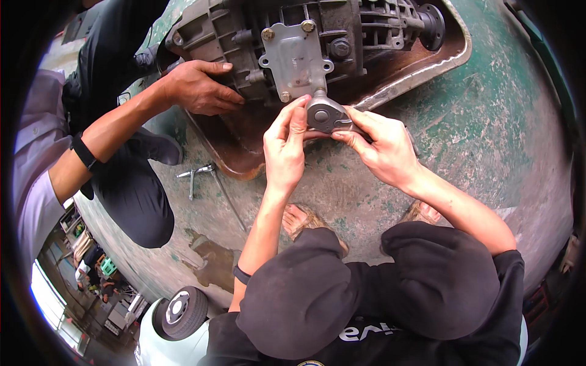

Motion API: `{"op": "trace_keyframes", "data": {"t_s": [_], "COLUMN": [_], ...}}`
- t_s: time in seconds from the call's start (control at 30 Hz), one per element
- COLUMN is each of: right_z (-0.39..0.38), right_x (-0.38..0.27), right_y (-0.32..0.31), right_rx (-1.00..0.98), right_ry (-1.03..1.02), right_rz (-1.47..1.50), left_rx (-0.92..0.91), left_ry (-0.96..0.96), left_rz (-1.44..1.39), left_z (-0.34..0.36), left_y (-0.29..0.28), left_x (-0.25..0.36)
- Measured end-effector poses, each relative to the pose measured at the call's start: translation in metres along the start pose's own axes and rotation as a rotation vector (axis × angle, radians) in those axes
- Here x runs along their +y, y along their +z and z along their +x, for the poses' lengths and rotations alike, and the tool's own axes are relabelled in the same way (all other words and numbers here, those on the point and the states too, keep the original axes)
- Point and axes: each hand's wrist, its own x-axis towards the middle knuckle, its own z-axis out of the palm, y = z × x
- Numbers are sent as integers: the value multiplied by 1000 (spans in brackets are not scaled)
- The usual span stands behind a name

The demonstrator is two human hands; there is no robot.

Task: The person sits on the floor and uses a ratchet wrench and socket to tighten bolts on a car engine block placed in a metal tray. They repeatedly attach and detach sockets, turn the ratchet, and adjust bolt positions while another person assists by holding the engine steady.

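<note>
A ratchet wrench [321,116] is held between my hands, its round head against the lower right corner of a grey cover plate [296,64]. My left hand [285,146] pinches the head from the left with thumb and fingers. Closed around the handle is my right hand [386,146]; most of the handle is hidden by it. The plate is fixed on a dark metal gearbox [244,52]. Bolts show at its other corners, but the ratchet head covers the lower right one.
The gearbox lies in a brown metal tray [244,166]. A co-worker's hand [204,88] rests on its left side, with the person crouching there. Long-handled tools [204,172] lie on the floor left of the tray. A wheel [183,311] is behind me at lower left.
</note>
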Motion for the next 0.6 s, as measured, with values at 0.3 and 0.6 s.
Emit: {"op": "trace_keyframes", "data": {"t_s": [0.3, 0.6], "right_z": [101, 96], "right_x": [-20, -18], "right_y": [-71, -73], "right_rx": [-450, -399], "right_ry": [-636, -572], "right_rz": [-640, -584], "left_rx": [5, 53], "left_ry": [-12, 461], "left_rz": [410, 717], "left_z": [11, 31], "left_y": [6, -2], "left_x": [-30, -33]}}
